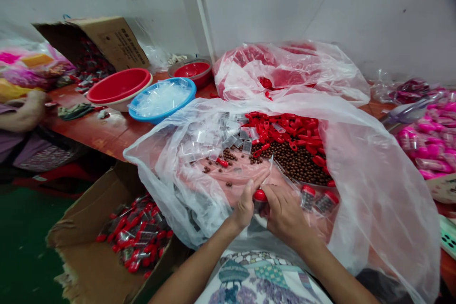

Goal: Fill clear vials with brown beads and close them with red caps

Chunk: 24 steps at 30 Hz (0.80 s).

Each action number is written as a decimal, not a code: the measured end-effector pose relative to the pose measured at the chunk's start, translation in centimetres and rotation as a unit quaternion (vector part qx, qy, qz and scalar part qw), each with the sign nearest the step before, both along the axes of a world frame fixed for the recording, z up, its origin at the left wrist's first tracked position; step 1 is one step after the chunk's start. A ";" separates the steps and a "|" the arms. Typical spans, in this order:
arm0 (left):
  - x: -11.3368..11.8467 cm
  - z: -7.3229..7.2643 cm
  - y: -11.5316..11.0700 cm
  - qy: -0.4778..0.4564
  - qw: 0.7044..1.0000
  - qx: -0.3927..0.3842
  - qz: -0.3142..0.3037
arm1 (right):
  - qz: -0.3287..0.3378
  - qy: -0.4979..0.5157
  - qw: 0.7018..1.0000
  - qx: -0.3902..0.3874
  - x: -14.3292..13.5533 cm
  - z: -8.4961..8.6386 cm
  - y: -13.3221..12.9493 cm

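In the head view, a small red-capped vial (259,198) is pinched between the left hand (245,206) and right hand (285,213) at the tabletop's near edge, over the plastic sheet (356,161). The cap should be pressed down squarely, the vial kept upright beside the brown beads (295,161).

Centre frame, a bare patch of plastic sheet (228,175) lies open just above the hands (265,209). Red caps (285,128), brown beads (295,161) and clear boxes (213,137) crowd beyond it. Two capped bottles (317,199) block the right.
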State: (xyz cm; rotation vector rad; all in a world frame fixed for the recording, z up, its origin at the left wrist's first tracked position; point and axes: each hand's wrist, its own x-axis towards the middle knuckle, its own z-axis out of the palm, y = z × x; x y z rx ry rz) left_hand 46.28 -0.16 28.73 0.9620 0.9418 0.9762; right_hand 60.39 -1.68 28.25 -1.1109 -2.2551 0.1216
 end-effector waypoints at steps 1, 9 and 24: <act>-0.1 0.0 -0.1 0.005 0.999 0.037 -0.011 | -0.006 -0.002 1.000 0.022 -0.1 -0.2 -0.2; -0.8 0.5 -0.2 0.034 0.993 0.102 -0.044 | 0.018 0.001 1.000 0.025 0.3 0.5 -1.0; -1.3 -0.4 -0.5 0.056 0.991 0.099 -0.074 | 0.051 0.161 0.983 -0.068 -0.1 1.5 -1.3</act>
